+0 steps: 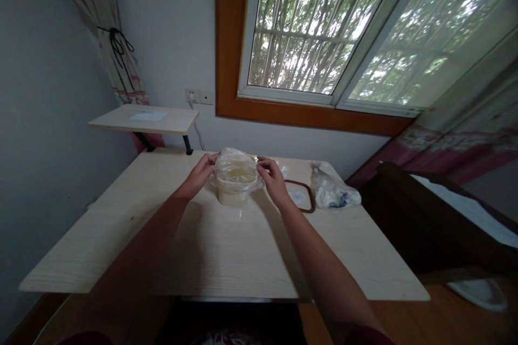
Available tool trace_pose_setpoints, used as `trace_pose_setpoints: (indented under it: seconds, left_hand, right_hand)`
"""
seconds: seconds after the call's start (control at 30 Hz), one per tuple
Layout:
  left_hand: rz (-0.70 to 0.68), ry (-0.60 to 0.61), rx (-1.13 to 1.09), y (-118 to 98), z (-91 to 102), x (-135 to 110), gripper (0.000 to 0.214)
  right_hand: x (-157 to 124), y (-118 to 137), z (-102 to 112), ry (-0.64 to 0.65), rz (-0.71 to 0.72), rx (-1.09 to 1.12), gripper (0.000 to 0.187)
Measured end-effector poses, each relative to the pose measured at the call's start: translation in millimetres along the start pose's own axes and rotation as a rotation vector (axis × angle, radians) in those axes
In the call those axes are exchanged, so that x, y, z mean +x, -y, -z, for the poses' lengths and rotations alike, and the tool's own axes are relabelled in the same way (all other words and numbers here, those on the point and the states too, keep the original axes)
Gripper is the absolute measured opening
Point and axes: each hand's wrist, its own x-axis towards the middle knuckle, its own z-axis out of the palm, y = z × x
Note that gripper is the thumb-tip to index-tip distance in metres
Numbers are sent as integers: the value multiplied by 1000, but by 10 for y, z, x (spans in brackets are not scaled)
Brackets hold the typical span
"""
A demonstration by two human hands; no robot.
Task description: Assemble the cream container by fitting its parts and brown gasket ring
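A pale square container (235,187) stands on the light wooden table (218,248), wrapped in a clear plastic bag (237,164). My left hand (200,173) pinches the bag at the container's left rim, fingers closed on the plastic. On the right rim my right hand (272,178) does the same, gripping the plastic. Both arms reach forward from the near edge.
A lid with a dark red rim (301,196) lies flat just right of my right hand. Beside it sits a crumpled clear bag (332,190) with something inside. A small raised shelf (145,118) stands at the table's far left. A dark bed frame (429,221) flanks the right.
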Motion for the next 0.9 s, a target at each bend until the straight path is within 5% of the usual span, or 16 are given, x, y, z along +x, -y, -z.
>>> trace_pose_setpoints:
  seconds: [0.27, 0.5, 0.9]
  left_hand:
    - [61, -81, 52, 24, -13, 22, 12]
    - [179, -135, -124, 109, -20, 67, 20]
    - [279, -242, -99, 115, -88, 76, 15]
  right_hand:
    - [44, -10, -1, 6, -44, 95, 23]
    - [47, -80, -7, -13, -120, 261, 20]
    - [37, -100, 32, -26, -146, 73, 29]
